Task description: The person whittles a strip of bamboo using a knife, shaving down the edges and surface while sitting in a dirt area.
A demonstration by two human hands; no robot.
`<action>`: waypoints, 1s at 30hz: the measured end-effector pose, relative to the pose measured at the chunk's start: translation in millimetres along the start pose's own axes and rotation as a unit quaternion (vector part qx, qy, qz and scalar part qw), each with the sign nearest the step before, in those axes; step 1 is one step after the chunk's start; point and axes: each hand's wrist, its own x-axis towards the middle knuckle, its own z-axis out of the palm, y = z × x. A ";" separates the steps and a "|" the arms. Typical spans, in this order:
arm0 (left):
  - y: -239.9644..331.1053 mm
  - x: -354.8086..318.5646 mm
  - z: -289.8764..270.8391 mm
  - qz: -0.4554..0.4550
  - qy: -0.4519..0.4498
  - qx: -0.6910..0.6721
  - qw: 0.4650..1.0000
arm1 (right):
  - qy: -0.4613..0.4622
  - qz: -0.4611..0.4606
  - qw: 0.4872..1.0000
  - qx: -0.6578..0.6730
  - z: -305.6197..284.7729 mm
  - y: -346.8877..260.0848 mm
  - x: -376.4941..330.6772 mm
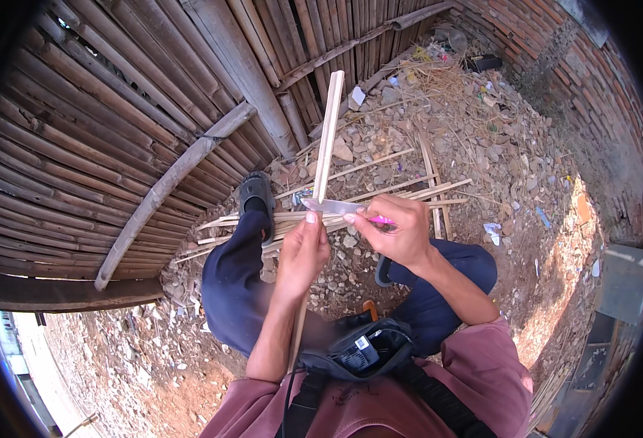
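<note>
Nearest you, your dull pink shirt (pixel 474 365) is crossed by black straps (pixel 442 401), and a black pouch (pixel 323 359) sits open at your waist with a small dark device (pixel 361 354) inside. Your knees are bent and spread in dark blue trousers (pixel 226 292), one to the left and one to the right.

Between them, your left hand (pixel 303 255) is closed around a pale strip (pixel 328 139), thumb uppermost. The strip stands up from your grip, leaning slightly right as it reaches away; a narrow length also shows below your fist, running down beside the forearm toward the pouch. Your right hand (pixel 398 230) is closed around the pink handle of a knife (pixel 334 207). Its blade points left and lies across the strip just beyond your left thumb.

Past your hands, more pale strips (pixel 431 191) lie loosely crossed on the stony ground (pixel 511 252). Your left foot wears a dark shoe (pixel 257 191) beside their left part. To the right stands a grey panel (pixel 620 283).

Farther off, dry straw (pixel 445 84) and scraps of litter cover the rubble. A wall of bamboo poles (pixel 146 131) rises on the left, and a brick wall (pixel 587 80) stands at the far right.
</note>
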 end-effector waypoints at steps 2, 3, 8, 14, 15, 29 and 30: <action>-5.2 0.8 0.1 0.039 0.003 0.048 0.998 | -0.021 0.043 0.998 0.039 0.5 6.1 1.3; -9.1 1.6 -1.7 0.048 0.005 0.075 0.996 | -0.024 0.052 0.997 0.053 0.3 6.6 1.8; -11.7 0.4 3.1 0.077 0.032 0.159 0.984 | -0.030 0.036 0.997 0.060 -0.2 6.6 4.2; -4.4 -2.2 6.1 0.090 0.065 0.222 0.969 | -0.039 -0.001 0.999 0.017 0.2 5.2 6.8; -5.2 -1.7 5.9 0.088 0.068 0.229 0.967 | -0.030 -0.003 0.999 0.022 1.5 6.8 6.4; -8.7 1.2 3.1 0.078 0.063 0.294 0.950 | 0.043 -0.027 0.999 0.010 7.9 30.5 13.6; -11.2 -1.5 2.2 0.070 0.056 0.300 0.950 | 0.084 0.060 0.994 0.040 2.2 48.1 24.3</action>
